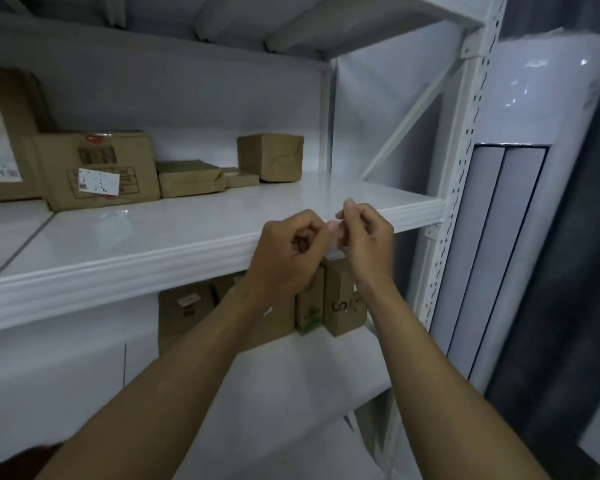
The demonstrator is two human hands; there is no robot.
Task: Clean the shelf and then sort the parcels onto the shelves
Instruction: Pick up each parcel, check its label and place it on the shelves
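A white metal shelf [174, 233] runs across the view at chest height. Several brown parcels stand along its back: a large box [4, 133] at far left, a labelled box [97, 168], a flat packet [189, 178] and a small cube parcel [270, 156]. In front of the shelf's front edge my left hand [288, 252] and my right hand [368, 237] are held close together, fingers curled, pinching a small pale translucent piece [336, 233] between them. What that piece is cannot be told.
More brown boxes [340, 299] stand on the lower shelf behind my wrists. A perforated white upright [465, 161] with a diagonal brace closes the shelf on the right. Beyond it are a pale panel [492, 237] and a dark curtain [568, 271].
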